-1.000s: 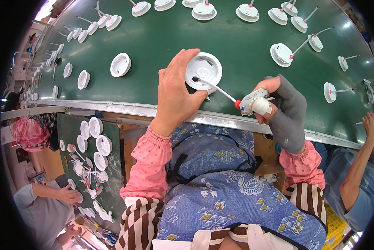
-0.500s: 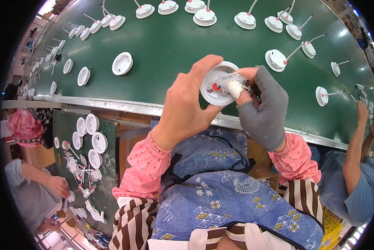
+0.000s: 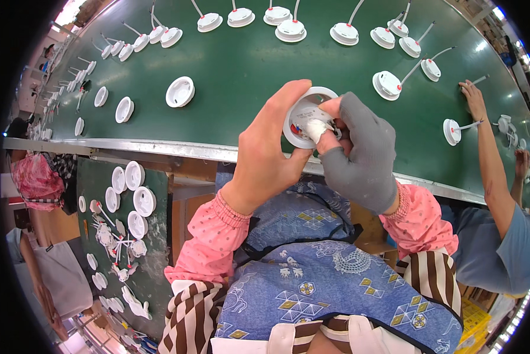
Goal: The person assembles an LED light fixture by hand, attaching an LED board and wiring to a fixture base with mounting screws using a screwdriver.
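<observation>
**Hands press a small part into a round white housing above a green belt**

Left hand [image 3: 271, 156], bare, wraps its fingers and thumb around a round white plastic housing [image 3: 305, 118], clamped on its rim and holding it up over the near edge of a green conveyor belt [image 3: 247, 65]. Its open side faces the camera. Right hand [image 3: 359, 153], in a grey fingerless glove, has its fingertips pinched together on a small white part [image 3: 318, 128] sitting inside the housing, beside a spot of red.

More white round housings lie across the belt, several at the far side with thin white leads. One empty housing [image 3: 180, 92] lies to the left. A second dark tray [image 3: 123, 224] of white pieces sits lower left. At right, another person's arm [image 3: 489, 159] reaches onto the belt.
</observation>
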A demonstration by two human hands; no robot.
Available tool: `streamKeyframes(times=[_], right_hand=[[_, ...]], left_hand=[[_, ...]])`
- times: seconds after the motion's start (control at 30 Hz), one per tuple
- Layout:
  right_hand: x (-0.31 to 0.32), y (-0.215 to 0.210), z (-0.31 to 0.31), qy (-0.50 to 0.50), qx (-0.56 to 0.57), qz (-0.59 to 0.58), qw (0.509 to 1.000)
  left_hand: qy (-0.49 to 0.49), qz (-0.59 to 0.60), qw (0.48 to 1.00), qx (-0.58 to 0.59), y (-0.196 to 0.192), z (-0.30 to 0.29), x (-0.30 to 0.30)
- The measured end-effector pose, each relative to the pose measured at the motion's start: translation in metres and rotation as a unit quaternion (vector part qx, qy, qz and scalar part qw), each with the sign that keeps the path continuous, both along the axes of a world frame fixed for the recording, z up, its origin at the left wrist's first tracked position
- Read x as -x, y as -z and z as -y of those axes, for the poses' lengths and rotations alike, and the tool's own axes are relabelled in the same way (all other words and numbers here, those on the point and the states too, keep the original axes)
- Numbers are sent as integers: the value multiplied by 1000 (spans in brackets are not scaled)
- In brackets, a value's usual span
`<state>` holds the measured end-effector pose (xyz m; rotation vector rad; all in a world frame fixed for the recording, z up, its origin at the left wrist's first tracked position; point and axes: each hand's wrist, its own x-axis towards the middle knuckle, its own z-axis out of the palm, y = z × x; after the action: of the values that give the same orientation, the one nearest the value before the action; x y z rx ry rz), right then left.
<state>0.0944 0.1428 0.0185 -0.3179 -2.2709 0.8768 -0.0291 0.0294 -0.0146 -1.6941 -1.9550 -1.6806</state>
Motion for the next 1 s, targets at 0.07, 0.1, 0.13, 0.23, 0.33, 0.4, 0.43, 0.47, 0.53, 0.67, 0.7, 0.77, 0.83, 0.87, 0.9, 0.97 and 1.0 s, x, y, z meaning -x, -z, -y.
streamKeyframes(times=[0.07, 0.1, 0.13, 0.23, 0.33, 0.4, 0.43, 0.47, 0.53, 0.67, 0.7, 0.77, 0.83, 0.87, 0.9, 0.97, 1.0], right_hand=[[1, 2, 0, -5, 38, 1, 999], [0, 4, -1, -2, 38, -1, 999], [0, 8, -1, -6, 32, 0, 999], [0, 9, -3, -16, -1, -8, 1000], [-2, 11, -5, -22, -27, -5, 999], [-4, 13, -5, -19, -26, 5, 999], [-6, 16, -4, -18, -16, 15, 1000], [-7, 18, -4, -18, -6, 26, 999], [-12, 18, -6, -30, -2, 53, 998], [-16, -7, -10, -82, -94, 39, 991], [-18, -16, -5, -88, -127, 52, 987], [-18, -8, -3, -121, -138, 85, 979], [-15, 2, -6, -186, -91, 138, 969], [-13, 3, -6, -194, -94, 138, 967], [-11, 3, -6, -216, -26, 152, 964], [-7, 8, -8, -244, 40, 155, 956], [-5, 13, -7, -252, 35, 158, 954]], left_hand=[[-27, -33, 999, -20, 1, -2, -1], [-23, -35, 999, -20, 2, -2, -2], [-19, -14, 1000, -11, 3, -1, -4], [3, 29, 999, 15, 2, 1, -2], [30, 71, 996, 43, -2, 4, 0], [43, 88, 994, 54, -3, 8, 1], [41, 113, 990, 80, -2, 12, 1], [38, 139, 984, 105, 0, 15, 2], [40, 148, 981, 119, 4, 20, 6], [37, 169, 970, 171, 2, 36, 7], [45, 190, 970, 148, 3, 38, 5], [60, 217, 958, 179, -11, 39, -1], [89, 299, 926, 214, -17, 47, -2], [82, 300, 927, 210, -18, 54, -3], [89, 329, 907, 248, -19, 61, -3], [90, 363, 885, 276, -17, 70, -5], [79, 320, 906, 266, -16, 71, -7]])
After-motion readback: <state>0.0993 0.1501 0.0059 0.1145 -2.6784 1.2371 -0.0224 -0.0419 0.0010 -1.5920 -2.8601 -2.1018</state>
